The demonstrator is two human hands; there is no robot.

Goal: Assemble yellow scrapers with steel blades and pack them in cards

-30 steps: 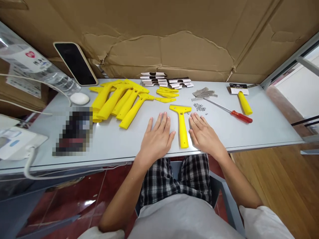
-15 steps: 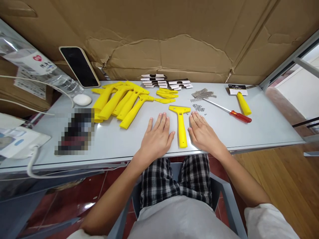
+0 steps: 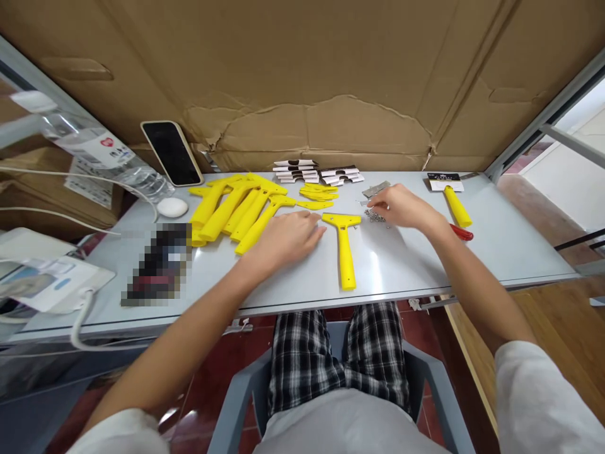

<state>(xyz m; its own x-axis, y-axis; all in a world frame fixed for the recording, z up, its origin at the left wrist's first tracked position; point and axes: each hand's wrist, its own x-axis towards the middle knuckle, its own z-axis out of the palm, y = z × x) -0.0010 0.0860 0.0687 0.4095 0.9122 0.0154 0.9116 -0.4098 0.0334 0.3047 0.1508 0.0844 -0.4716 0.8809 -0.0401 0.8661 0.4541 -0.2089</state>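
My left hand [image 3: 289, 238] lies palm down on the table beside the yellow handles, fingers stretched out and holding nothing. A yellow T-shaped scraper handle [image 3: 346, 258] lies to its right, untouched. Over the small parts, my right hand [image 3: 401, 207] reaches down with thumb and fingers curled together. Its fingertips are at the flat metal blades [image 3: 375, 188], just above a pile of small screws [image 3: 374, 215]. Whatever is between those fingers is hidden. The right hand and forearm cover most of the screwdriver [image 3: 461, 232]; its red handle end shows.
Several yellow handles [image 3: 222, 211] are heaped at left, with thin yellow plates [image 3: 316, 196] and folded cards [image 3: 295, 171] behind. A carded scraper [image 3: 457, 205] lies at right. A phone [image 3: 172, 154], water bottle [image 3: 111, 151] and white oval object [image 3: 172, 207] stand at back left.
My right hand has left its flat place beside the yellow handle and moved up to the blades and screws, fingers now curled. My left hand has shifted slightly left and forward. The view has tilted.
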